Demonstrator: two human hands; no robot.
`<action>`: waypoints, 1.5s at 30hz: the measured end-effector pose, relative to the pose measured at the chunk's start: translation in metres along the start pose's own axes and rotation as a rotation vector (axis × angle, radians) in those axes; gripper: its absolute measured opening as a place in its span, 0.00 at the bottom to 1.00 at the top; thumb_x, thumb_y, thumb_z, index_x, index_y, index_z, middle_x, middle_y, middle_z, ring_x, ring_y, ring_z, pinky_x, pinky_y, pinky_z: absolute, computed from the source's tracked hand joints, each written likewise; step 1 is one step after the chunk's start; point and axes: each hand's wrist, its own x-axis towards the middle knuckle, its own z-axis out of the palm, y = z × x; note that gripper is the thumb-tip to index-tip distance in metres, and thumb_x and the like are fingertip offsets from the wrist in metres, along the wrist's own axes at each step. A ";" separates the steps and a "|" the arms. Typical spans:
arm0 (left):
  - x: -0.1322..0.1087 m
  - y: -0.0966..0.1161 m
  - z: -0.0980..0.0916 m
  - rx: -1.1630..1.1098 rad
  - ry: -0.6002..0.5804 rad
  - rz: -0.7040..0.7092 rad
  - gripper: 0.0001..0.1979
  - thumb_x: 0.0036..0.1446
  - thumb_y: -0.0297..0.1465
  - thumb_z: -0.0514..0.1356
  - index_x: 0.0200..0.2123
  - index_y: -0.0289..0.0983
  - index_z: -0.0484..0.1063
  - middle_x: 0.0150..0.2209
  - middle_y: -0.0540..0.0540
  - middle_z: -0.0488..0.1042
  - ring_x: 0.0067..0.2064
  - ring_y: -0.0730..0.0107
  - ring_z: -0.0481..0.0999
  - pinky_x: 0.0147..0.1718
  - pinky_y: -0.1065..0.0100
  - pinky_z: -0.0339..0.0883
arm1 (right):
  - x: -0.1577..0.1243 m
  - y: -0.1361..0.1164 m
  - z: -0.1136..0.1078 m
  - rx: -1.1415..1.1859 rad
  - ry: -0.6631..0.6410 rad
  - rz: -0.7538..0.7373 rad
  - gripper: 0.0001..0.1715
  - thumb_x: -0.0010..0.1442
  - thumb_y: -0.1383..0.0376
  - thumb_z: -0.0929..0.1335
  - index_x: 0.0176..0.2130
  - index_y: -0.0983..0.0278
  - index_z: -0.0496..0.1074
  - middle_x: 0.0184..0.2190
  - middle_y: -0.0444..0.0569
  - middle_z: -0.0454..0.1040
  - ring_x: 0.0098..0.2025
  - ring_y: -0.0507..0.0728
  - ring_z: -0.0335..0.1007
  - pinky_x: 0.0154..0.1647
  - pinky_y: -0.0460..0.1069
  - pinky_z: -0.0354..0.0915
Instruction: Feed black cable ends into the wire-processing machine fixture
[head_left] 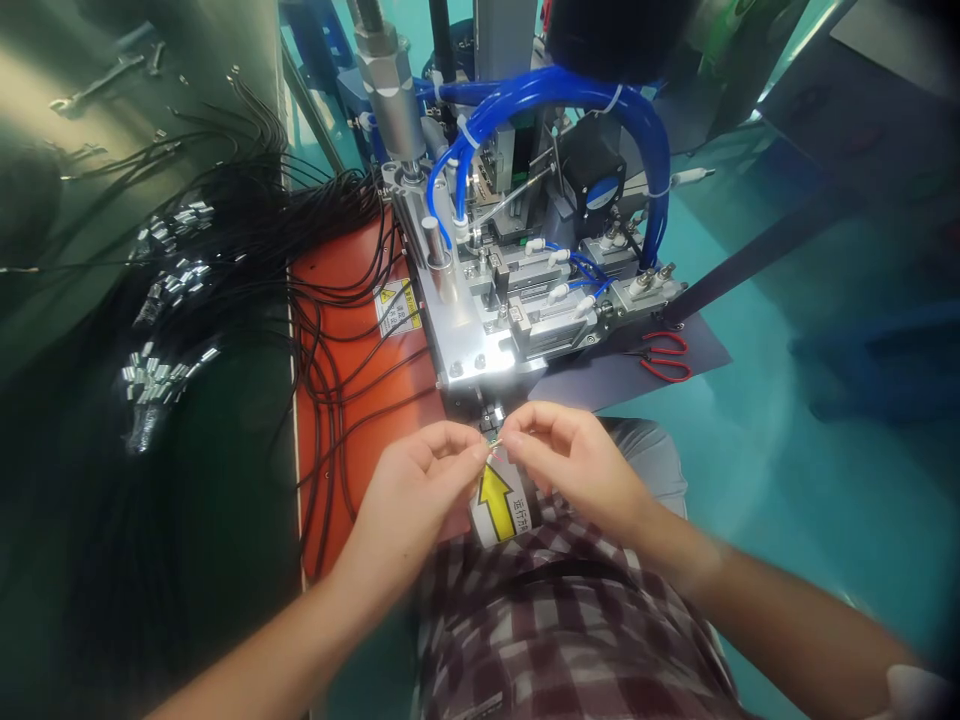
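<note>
Head: black cables [255,225] beside machine [461,325]

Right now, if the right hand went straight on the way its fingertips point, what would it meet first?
The right hand would probably meet the left hand first, just past the small piece between them, though depth there is hard to judge.

The small part [493,443] looks thin and short, with a pale, yellowish colour. It is held slightly slanted between the fingertips of the left hand [429,475] and the right hand [574,455]; its finer details are too small to tell.
</note>
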 end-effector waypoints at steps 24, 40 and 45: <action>-0.001 -0.009 0.001 -0.098 -0.046 0.024 0.12 0.56 0.40 0.61 0.29 0.39 0.65 0.16 0.59 0.53 0.21 0.79 0.49 0.20 0.75 0.48 | -0.003 0.004 0.011 0.109 0.027 0.000 0.06 0.54 0.69 0.69 0.27 0.66 0.68 0.13 0.34 0.60 0.15 0.44 0.50 0.15 0.40 0.48; -0.001 -0.008 0.002 0.022 -0.006 0.057 0.12 0.54 0.40 0.63 0.29 0.37 0.68 0.17 0.59 0.55 0.19 0.82 0.52 0.19 0.79 0.54 | 0.000 0.003 0.006 -0.114 -0.014 -0.077 0.09 0.59 0.64 0.67 0.28 0.65 0.67 0.21 0.39 0.63 0.21 0.47 0.56 0.21 0.43 0.55; -0.003 -0.006 0.000 0.101 0.024 0.067 0.14 0.53 0.42 0.63 0.29 0.37 0.69 0.18 0.57 0.58 0.20 0.81 0.56 0.19 0.78 0.58 | 0.000 0.001 0.001 -0.136 -0.045 -0.026 0.09 0.61 0.64 0.66 0.29 0.64 0.67 0.19 0.38 0.63 0.19 0.47 0.57 0.20 0.43 0.56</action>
